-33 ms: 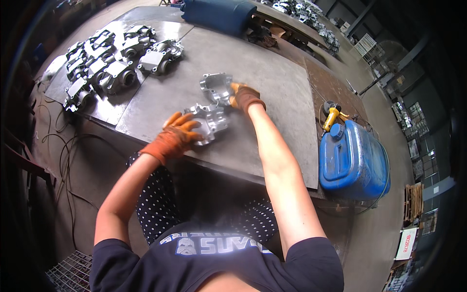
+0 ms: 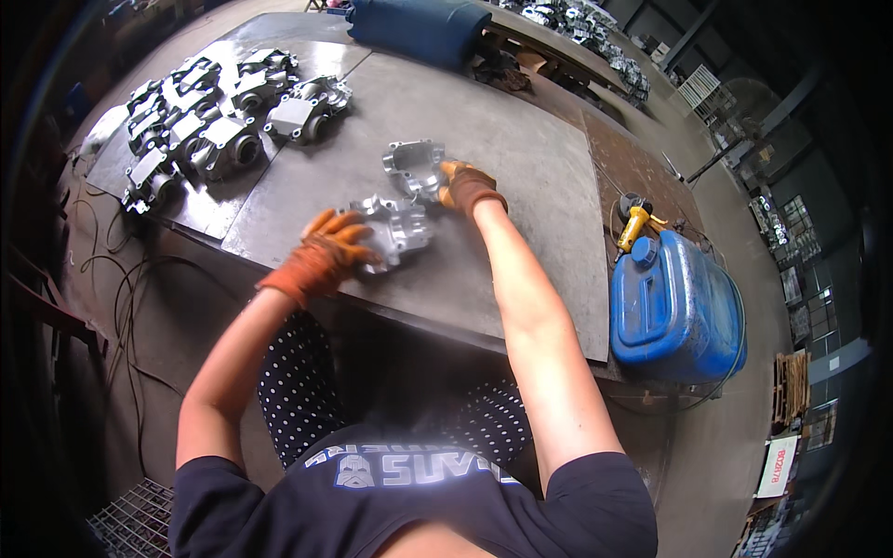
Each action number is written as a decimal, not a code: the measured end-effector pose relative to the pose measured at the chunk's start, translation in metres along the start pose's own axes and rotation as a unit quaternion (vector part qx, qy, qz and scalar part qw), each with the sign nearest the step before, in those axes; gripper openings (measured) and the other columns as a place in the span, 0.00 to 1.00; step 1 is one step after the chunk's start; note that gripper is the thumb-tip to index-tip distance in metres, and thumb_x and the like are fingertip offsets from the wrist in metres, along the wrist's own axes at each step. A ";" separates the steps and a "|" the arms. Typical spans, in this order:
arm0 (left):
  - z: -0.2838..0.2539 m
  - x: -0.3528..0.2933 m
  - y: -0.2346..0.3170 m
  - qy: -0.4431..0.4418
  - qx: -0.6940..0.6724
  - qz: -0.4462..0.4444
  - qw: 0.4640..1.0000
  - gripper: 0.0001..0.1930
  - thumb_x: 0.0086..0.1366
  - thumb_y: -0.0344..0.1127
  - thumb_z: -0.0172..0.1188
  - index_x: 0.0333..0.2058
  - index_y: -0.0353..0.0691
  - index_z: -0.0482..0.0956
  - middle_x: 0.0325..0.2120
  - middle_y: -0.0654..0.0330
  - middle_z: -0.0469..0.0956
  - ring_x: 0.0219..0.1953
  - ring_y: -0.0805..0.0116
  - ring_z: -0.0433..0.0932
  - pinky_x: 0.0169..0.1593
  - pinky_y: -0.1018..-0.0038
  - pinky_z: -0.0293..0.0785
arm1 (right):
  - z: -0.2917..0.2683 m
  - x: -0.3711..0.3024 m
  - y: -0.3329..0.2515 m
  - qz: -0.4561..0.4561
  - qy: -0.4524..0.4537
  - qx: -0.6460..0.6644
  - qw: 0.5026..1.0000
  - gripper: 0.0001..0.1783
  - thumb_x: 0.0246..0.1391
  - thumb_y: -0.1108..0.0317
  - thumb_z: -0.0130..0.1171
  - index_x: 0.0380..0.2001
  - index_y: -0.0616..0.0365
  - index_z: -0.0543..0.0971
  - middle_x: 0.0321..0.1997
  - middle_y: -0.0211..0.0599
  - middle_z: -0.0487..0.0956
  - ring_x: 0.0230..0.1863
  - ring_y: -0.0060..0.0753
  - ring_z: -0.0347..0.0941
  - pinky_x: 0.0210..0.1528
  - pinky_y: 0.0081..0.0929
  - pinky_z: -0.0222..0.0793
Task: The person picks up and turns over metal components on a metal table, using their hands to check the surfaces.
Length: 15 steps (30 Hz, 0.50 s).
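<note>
Two silvery metal castings are in front of me on the metal-topped table. My left hand (image 2: 327, 256), in an orange glove, grips the left side of the nearer casting (image 2: 398, 232); its fingers lie over that edge, and the thumb is partly hidden. My right hand (image 2: 468, 186), gloved in orange and brown, holds the right edge of the farther casting (image 2: 409, 160), whose hollow faces up. Its fingertips are partly hidden behind the casting's rim. Both castings rest on or just above the tabletop, close together, and I cannot tell whether they touch.
At the far left of the table (image 2: 521, 242) several similar castings (image 2: 219, 130) lie in a group. A blue jerrycan (image 2: 679, 307) stands at the right edge, with a yellow angle grinder (image 2: 633, 226) behind it. A dark blue bundle (image 2: 419, 30) sits at the back. Cables (image 2: 126, 307) trail on the floor at left.
My left hand has shifted slightly left and toward me, and the nearer casting has moved a little left with it. My right hand and the farther casting have barely moved.
</note>
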<state>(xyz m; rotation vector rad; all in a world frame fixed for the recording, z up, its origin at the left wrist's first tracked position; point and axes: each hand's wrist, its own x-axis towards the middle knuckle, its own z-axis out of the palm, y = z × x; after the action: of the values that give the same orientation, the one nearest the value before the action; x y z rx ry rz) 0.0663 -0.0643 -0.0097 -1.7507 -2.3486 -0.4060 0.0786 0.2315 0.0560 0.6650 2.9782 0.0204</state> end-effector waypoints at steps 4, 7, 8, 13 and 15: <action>0.004 -0.014 -0.089 0.000 0.151 -0.034 0.988 0.18 0.58 0.34 0.63 0.45 0.68 0.84 0.63 0.67 0.71 0.69 0.60 0.62 0.72 0.55 0.53 | -0.008 -0.031 -0.010 -0.018 0.003 0.011 1.000 0.19 0.55 0.59 0.58 0.50 0.43 0.82 0.53 0.34 0.83 0.56 0.40 0.79 0.56 0.38 0.74; 0.013 -0.004 -0.131 0.077 0.276 -0.108 0.952 0.21 0.62 0.33 0.56 0.52 0.64 0.80 0.62 0.67 0.72 0.66 0.62 0.66 0.68 0.55 0.58 | 0.001 -0.050 -0.011 -0.061 -0.014 0.061 0.996 0.20 0.55 0.57 0.59 0.49 0.51 0.81 0.48 0.46 0.84 0.50 0.48 0.81 0.49 0.41 0.77; 0.009 0.007 -0.125 0.119 0.312 -0.160 0.929 0.22 0.63 0.32 0.54 0.55 0.62 0.78 0.61 0.67 0.72 0.65 0.62 0.67 0.67 0.54 0.59 | 0.002 -0.065 -0.004 -0.099 0.019 0.165 0.981 0.21 0.55 0.59 0.60 0.51 0.54 0.80 0.47 0.49 0.84 0.44 0.44 0.83 0.42 0.37 0.78; 0.012 0.081 -0.018 0.187 0.078 -0.248 0.947 0.24 0.59 0.41 0.60 0.56 0.48 0.74 0.49 0.56 0.79 0.55 0.59 0.75 0.58 0.56 0.66 | -0.005 -0.134 0.040 -0.006 -0.049 0.650 0.758 0.23 0.63 0.56 0.60 0.56 0.58 0.75 0.36 0.37 0.82 0.32 0.35 0.79 0.24 0.31 0.71; 0.026 0.094 0.053 0.142 -0.009 -0.206 0.968 0.25 0.58 0.44 0.62 0.53 0.42 0.75 0.45 0.54 0.79 0.51 0.58 0.76 0.58 0.54 0.64 | -0.005 -0.150 0.049 0.081 -0.071 0.638 0.762 0.23 0.63 0.52 0.61 0.53 0.56 0.76 0.34 0.36 0.81 0.29 0.35 0.79 0.23 0.31 0.71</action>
<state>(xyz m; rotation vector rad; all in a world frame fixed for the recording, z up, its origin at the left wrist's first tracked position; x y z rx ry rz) 0.0909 0.0435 -0.0001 -1.1060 -2.4830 -0.6898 0.2345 0.2122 0.0756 0.8817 2.3352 -2.0226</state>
